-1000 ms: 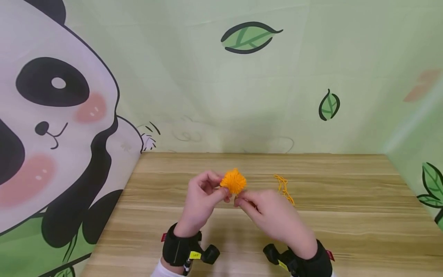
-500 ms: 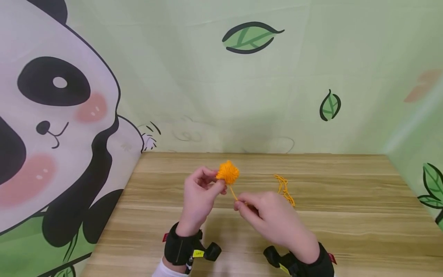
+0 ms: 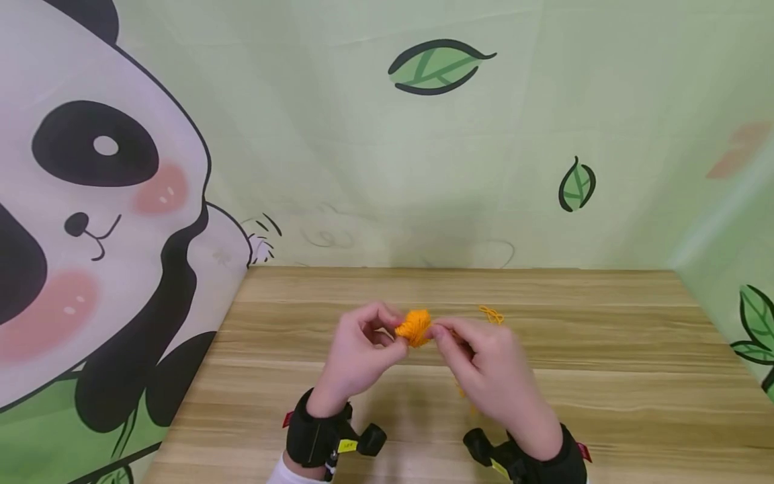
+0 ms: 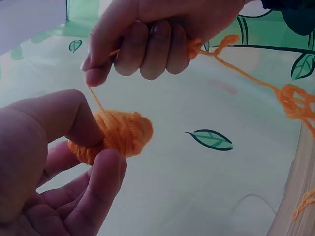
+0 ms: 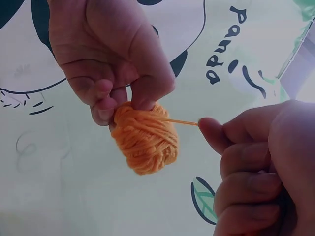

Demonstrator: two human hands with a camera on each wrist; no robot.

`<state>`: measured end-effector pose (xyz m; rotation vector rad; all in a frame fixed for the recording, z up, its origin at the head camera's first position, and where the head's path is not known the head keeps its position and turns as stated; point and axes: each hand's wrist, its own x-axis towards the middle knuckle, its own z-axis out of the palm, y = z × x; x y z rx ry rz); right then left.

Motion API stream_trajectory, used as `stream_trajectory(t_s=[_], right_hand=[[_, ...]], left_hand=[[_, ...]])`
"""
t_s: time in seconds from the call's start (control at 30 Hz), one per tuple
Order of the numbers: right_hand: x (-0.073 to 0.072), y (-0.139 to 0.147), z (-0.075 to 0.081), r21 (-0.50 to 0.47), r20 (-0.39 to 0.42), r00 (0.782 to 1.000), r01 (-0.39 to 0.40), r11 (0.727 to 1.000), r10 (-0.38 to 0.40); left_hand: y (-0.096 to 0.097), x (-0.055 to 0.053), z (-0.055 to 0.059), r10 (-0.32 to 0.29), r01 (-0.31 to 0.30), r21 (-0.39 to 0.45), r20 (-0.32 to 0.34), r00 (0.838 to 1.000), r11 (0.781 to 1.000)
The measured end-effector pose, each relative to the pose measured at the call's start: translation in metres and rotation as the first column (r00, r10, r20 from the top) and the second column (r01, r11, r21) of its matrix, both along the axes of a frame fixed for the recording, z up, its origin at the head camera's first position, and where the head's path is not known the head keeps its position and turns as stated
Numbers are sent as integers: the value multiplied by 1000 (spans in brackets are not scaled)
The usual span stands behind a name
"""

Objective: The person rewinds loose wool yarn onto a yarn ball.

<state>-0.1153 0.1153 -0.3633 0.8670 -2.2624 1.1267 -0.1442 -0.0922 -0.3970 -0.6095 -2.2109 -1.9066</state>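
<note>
At the far left, a large cartoon panda [image 3: 175, 232] is printed on the wall cloth [image 3: 314, 134], its body reaching down beside the table [image 3: 635, 403]. Next comes the left hand [image 3: 365, 353], with a black strap [image 3: 314, 430] round its wrist and a white sleeve [image 3: 293, 472] below. Its thumb and fingers close on a small orange ball of yarn [image 3: 414, 328], while its lower fingers are loosely bent. The ball sits between the two hands, held up over the table near the middle of the head view. A short strand [image 5: 182, 121] runs taut from the ball to the right hand [image 3: 492, 370], which pinches it between thumb and forefinger, the other fingers curled into the palm. In the left wrist view, more yarn leaves that curled hand and trails to a loose tangle [image 4: 295, 101]. A second black strap [image 3: 547, 457] circles the right wrist. Just beyond the right hand, some loose yarn [image 3: 492, 314] lies on the table. Farther right, a small printed leaf [image 3: 577, 185] shows on the cloth.
</note>
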Motion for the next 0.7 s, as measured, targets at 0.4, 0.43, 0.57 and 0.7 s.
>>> stream_trajectory(t_s=[0.4, 0.43, 0.57, 0.7], right_hand=[[-3, 0, 1, -55, -55, 996, 68, 996, -71], [-3, 0, 1, -54, -57, 996, 72, 996, -75], [-4, 0, 0, -56, -57, 995, 79, 995, -83], [-4, -1, 0, -54, -25, 997, 71, 996, -72]], left_hand=[[-4, 6, 4, -150, 150, 10, -32, 988, 989], [-4, 6, 4, -163, 163, 11, -32, 986, 987], [-5, 7, 5, -201, 202, 24, -29, 979, 979], [-7, 9, 7, -255, 257, 58, -39, 966, 965]])
